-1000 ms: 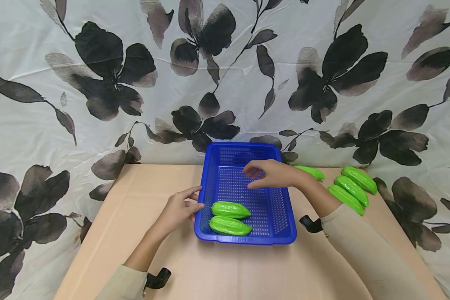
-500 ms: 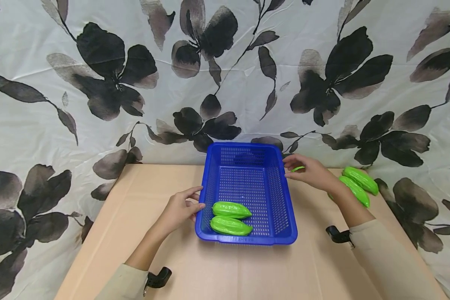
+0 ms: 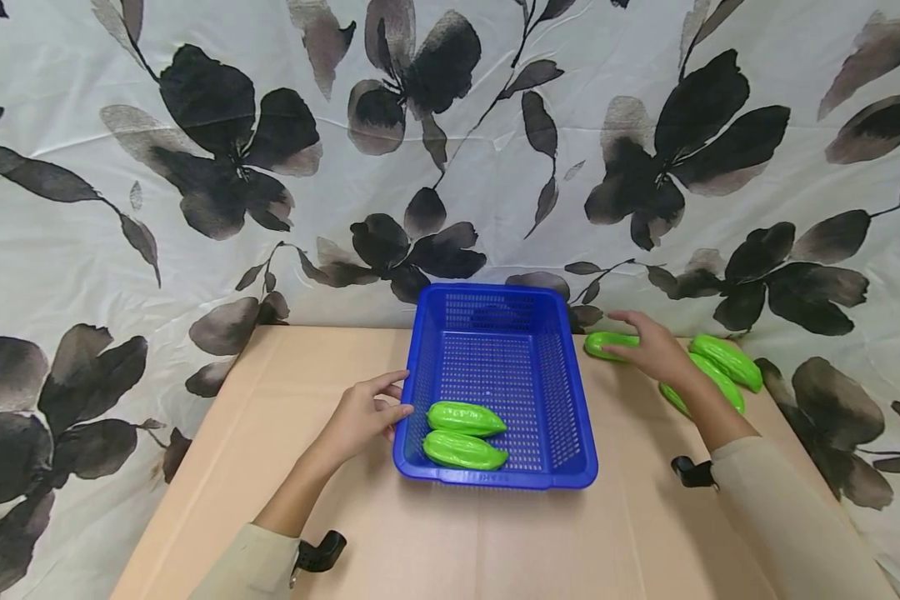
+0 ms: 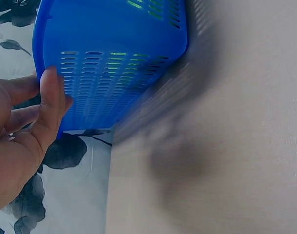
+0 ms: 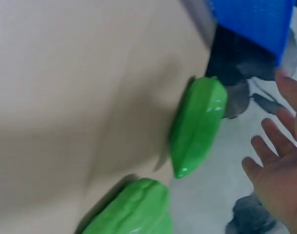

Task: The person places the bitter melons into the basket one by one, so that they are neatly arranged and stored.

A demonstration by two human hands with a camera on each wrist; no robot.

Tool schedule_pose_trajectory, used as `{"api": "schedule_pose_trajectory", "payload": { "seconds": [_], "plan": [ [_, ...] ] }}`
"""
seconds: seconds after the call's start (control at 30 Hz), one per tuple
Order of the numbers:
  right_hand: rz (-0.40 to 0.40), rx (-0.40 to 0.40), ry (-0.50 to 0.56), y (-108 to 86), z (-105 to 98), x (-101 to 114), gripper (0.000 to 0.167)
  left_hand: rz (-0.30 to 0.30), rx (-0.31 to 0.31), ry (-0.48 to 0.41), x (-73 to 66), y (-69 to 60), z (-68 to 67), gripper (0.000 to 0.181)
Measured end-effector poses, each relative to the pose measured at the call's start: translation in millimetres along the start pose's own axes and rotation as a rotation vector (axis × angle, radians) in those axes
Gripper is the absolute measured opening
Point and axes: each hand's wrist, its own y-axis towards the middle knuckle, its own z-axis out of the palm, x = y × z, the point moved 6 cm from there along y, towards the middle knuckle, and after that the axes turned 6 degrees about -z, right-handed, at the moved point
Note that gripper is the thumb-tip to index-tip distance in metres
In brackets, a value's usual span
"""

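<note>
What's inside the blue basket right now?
Two green fruits lie side by side in the near left corner of the blue basket, on its perforated floor. The floor patch beneath them is covered, so it can't be seen.

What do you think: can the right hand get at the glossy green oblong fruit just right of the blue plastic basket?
Probably yes: the open right hand is beside the glossy green oblong fruit, with nothing visible in the way.
</note>
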Motion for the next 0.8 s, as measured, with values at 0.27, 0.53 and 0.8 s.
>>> {"api": "schedule_pose_trajectory", "payload": {
  "seconds": [0.27, 0.53, 0.8],
  "plan": [
    [-0.011, 0.002, -0.061, 8.6, 17.5, -25.4, 0.074, 0.017, 0.003, -0.013, 2.2, -0.5, 1.2, 0.06],
    [0.0, 0.031, -0.087, 16.8, 25.7, -40.3, 0.075, 0.028, 0.004, -0.011, 2.5, -0.7, 3.3, 0.059],
    [0.025, 0.074, -0.107, 21.9, 30.6, -48.4, 0.074, 0.013, -0.007, -0.002, 3.0, -1.0, 2.3, 0.06]
  ]
}}
